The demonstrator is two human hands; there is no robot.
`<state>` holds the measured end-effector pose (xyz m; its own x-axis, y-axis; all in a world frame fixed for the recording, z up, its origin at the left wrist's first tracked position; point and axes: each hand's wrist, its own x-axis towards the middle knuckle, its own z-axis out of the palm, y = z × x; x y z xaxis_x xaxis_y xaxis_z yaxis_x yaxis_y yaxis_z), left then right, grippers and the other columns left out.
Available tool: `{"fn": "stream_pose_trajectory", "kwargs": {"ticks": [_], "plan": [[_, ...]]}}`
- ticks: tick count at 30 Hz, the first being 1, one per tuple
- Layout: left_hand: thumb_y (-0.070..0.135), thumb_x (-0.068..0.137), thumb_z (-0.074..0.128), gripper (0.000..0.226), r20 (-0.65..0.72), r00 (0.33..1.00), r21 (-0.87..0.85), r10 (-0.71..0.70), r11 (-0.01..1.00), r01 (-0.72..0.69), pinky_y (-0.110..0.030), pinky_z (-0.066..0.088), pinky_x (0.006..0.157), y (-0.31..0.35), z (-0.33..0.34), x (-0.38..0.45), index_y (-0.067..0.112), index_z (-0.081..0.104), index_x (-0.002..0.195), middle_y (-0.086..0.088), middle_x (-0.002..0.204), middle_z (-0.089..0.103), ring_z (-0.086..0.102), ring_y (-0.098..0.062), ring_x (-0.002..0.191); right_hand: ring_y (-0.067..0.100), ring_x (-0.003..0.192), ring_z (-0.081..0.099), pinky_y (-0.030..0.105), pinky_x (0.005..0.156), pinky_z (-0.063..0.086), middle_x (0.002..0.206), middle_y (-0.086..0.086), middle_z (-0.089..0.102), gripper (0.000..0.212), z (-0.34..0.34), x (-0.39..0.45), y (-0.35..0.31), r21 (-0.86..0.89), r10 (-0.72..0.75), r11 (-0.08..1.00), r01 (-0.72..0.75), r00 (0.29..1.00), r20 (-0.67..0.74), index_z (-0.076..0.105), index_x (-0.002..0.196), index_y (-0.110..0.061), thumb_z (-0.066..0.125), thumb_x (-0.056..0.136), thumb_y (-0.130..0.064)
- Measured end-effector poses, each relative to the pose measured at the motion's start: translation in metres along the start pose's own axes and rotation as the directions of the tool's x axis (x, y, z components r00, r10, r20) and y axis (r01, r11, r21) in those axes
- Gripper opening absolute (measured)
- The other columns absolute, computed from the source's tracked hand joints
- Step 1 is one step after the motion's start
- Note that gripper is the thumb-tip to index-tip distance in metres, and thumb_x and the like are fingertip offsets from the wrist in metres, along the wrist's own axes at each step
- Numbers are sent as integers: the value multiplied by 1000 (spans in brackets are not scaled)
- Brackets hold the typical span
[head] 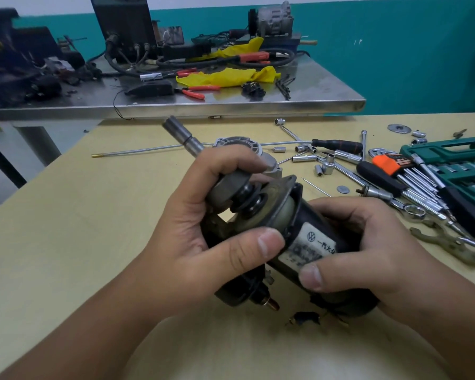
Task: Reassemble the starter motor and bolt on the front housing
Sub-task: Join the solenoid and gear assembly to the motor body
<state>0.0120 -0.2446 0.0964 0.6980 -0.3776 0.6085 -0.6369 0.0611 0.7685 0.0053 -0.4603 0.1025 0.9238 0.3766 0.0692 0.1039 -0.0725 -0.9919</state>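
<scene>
My left hand [203, 229] grips the starter motor [272, 234] drive end, steadying its shaft [181, 137] toward eleven o'clock. My right hand [368, 242] clasps the body; the front housing [239, 145], probably, waits at twelve.

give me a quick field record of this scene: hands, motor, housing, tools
left hand: grips the shaft end of the starter motor
right hand: holds the motor body by its label
shaft: bare, pointing up and away
front housing: not fitted, on the wooden table behind the motor
tools: loose sockets, hex keys, green socket case at right
</scene>
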Motion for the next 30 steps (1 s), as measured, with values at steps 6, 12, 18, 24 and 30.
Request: {"fn": "stream_pose_trajectory", "kwargs": {"ticks": [6,12,18,24,30], "plan": [[13,77,75,52,-86,996,38,26,999,-23,-53,58,88,-3,-7,0,17,52,123,-24,116,67,67,-44,103,27,74,76,33,60,57,85,11,77,59,0,1,0,-27,-27,999,28,999,38,79,102,-20,90,44,-26],[17,72,82,58,-142,988,-50,66,996,-73,-64,58,85,-1,-11,0,23,56,124,-15,116,69,66,-49,107,28,76,77,37,61,60,87,8,78,59,0,1,0,-36,-105,994,106,994,40,79,102,-24,90,45,-24],[20,63,82,64,-293,938,-448,-184,893,35,-52,62,65,7,-22,5,27,59,123,-11,118,56,66,-40,97,32,80,77,34,62,59,89,12,77,58,-4,3,3,36,-187,982,188,982,-23,78,104,-18,87,46,-20],[51,69,76,102,-80,878,-825,-473,525,208,-31,57,59,2,-18,5,20,36,157,-29,136,59,72,-37,106,34,81,76,38,67,60,90,13,76,62,0,2,6,107,-237,966,237,972,-14,76,108,-11,85,48,-17],[29,69,87,76,21,910,-868,-415,444,223,-37,59,67,-8,-12,3,28,49,135,-31,134,51,70,-40,96,39,79,75,38,65,60,88,19,75,72,6,-2,5,78,-228,970,231,973,-39,75,111,-7,86,41,-19]]}}
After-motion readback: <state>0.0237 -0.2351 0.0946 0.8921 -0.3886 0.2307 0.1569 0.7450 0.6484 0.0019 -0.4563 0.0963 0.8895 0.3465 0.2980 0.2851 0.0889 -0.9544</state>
